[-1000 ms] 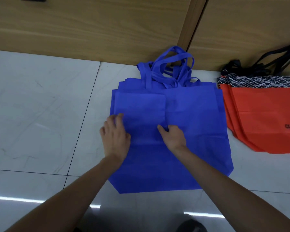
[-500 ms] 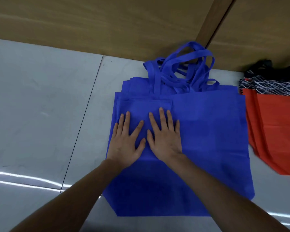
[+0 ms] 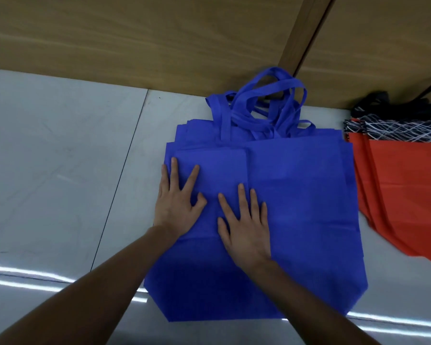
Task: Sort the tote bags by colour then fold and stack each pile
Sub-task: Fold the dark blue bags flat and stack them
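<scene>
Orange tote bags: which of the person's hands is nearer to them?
Right. The right hand lies flat mid-pile on the blue tote bags, closer to the orange tote bags; the left hand presses at the blue pile's left edge.

dim, even light | glare streaks on floor (image 3: 47, 277) | edges bowed

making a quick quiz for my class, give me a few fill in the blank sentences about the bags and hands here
1. The left hand and the right hand both rest flat on the ____ tote bags.
2. The orange-red bags lie to the ____ of them.
3. The handles of the orange-red bags are ____.

Missing words: blue; right; black
</scene>
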### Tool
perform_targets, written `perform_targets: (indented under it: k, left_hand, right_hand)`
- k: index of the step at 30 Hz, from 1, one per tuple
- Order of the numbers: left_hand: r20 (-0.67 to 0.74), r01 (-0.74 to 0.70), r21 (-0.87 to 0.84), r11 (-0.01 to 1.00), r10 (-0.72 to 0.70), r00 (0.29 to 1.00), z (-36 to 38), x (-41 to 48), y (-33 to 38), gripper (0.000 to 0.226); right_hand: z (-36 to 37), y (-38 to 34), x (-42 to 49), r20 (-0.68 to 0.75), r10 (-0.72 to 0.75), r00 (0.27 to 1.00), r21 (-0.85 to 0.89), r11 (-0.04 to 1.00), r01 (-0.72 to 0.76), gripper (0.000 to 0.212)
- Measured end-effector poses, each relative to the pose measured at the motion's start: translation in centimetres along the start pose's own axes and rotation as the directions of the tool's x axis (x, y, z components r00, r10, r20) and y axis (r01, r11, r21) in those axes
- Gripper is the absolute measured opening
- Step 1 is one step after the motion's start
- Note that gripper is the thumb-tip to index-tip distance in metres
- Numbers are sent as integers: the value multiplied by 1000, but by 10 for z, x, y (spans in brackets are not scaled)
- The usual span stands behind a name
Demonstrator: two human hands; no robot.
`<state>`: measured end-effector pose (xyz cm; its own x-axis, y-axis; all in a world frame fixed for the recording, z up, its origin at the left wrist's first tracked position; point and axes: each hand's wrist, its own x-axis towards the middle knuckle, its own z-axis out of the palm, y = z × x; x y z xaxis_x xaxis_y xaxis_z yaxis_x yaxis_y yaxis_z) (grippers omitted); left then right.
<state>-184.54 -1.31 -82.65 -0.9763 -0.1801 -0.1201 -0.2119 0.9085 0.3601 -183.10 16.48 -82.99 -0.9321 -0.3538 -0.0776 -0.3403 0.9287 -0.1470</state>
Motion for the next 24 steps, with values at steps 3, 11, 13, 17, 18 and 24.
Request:
perform_targets:
  k: [3, 11, 13, 17, 18, 24]
  left_hand:
    - [47, 43, -60, 997, -41, 998, -2, 4, 0, 76]
    - [-37, 191, -707, 681, -305, 952, -49, -1, 5, 56]
    - [83, 335, -820, 465, -482, 872, -62, -5, 3, 65]
    - [371, 498, -861, 102, -543, 753, -82, -23, -20, 27]
    - [387, 478, -878, 33, -539, 748, -86, -29, -28, 18]
    - [286, 68, -900, -432, -466, 837, -118, -49, -54, 32]
  right_hand:
    - [-1, -1, 7, 32, 7, 999, -29, 1000, -6, 55]
    - [-23, -8, 12, 57, 177, 983, 673, 720, -169, 67]
    - [-36, -17, 16, 153, 307, 939, 837, 466, -288, 74]
    - [-66, -23, 24, 400, 294, 868, 887, 117, -448, 70]
    - [-75, -25, 27, 441, 258, 860, 874, 95, -477, 68]
    - [-116, -65, 39, 570, 42, 820, 821, -67, -567, 36]
